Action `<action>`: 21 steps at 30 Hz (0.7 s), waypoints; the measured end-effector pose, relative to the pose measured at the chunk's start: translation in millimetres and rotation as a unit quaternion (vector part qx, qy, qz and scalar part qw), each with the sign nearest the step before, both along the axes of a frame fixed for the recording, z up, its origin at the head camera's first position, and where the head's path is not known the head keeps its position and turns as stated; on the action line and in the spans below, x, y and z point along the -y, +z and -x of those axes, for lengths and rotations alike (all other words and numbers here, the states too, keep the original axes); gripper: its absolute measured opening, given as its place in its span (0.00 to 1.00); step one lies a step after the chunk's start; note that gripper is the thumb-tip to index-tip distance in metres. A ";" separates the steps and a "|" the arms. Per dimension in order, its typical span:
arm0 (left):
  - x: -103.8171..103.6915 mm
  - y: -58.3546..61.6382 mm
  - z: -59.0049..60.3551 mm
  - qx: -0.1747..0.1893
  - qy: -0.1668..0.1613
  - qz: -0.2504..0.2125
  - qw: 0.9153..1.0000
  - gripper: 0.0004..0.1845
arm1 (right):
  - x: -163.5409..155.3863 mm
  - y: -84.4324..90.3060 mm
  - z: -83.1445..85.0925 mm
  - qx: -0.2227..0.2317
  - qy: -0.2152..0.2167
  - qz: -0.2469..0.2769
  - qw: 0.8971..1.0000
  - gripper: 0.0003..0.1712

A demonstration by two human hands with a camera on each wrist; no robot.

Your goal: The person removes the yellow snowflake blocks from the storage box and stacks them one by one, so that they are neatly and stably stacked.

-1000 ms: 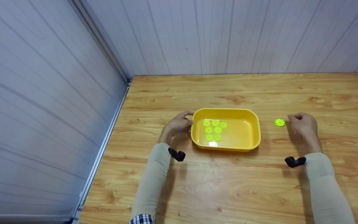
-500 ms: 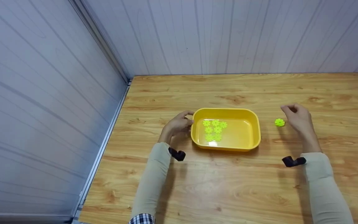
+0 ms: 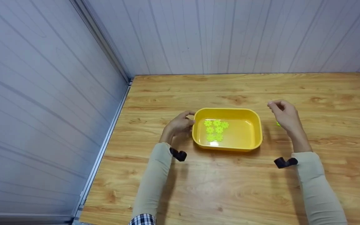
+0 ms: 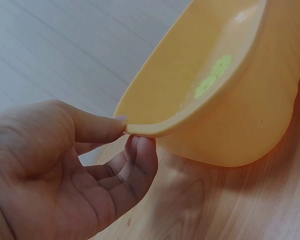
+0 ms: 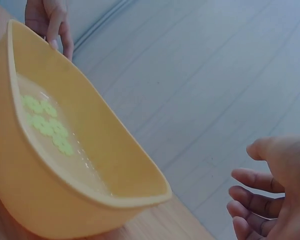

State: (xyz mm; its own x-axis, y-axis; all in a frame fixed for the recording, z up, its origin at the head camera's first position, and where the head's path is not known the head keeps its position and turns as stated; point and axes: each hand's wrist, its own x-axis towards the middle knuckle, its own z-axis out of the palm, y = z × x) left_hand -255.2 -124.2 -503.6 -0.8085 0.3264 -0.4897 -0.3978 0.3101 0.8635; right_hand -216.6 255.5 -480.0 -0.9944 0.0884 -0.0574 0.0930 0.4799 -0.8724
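Note:
A yellow plastic tray (image 3: pixel 255 131) sits mid-table with several lime-green flower-shaped pieces (image 3: pixel 216 129) lying in its left half. My left hand (image 3: pixel 180 125) is at the tray's left end. In the left wrist view its thumb and fingers (image 4: pixel 140 150) pinch the tray's rim (image 4: pixel 190 122). My right hand (image 3: pixel 284 115) hovers just right of the tray, fingers loosely curled and empty, as the right wrist view (image 5: pixel 270 190) also shows. One loose green piece (image 3: pixel 277 124) lies on the table, mostly hidden behind that hand.
The wooden table (image 3: pixel 230 187) meets a grey panelled wall at the back and another on the left (image 3: pixel 42 109). A black wrist camera mount sits on each forearm, left (image 3: pixel 178 155) and right (image 3: pixel 284 162).
My right hand has risen and moved left toward the tray, passing in front of the loose green piece. The left hand and the tray have not moved.

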 end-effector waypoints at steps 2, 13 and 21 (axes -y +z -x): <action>0.1 -0.7 -0.3 -0.005 -0.002 -0.006 1.000 0.20 | 5.7 -0.2 1.5 -0.006 0.004 0.005 1.000 0.35; -0.5 -0.4 0.4 -0.012 -0.002 -0.009 1.000 0.20 | 35.8 -4.3 4.2 -0.024 0.036 0.016 0.999 0.32; -0.3 -0.5 0.7 -0.005 0.003 0.006 1.000 0.19 | 54.7 -12.2 1.8 -0.007 0.051 0.032 0.998 0.31</action>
State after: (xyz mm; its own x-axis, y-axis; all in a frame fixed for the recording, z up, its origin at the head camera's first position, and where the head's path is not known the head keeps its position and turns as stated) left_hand -255.9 -123.9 -504.2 -0.8151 0.3154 -0.4859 -0.3917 0.3178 0.8634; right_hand -218.3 200.8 -492.1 -0.9988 -0.0170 -0.0463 0.0345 0.4294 -0.9024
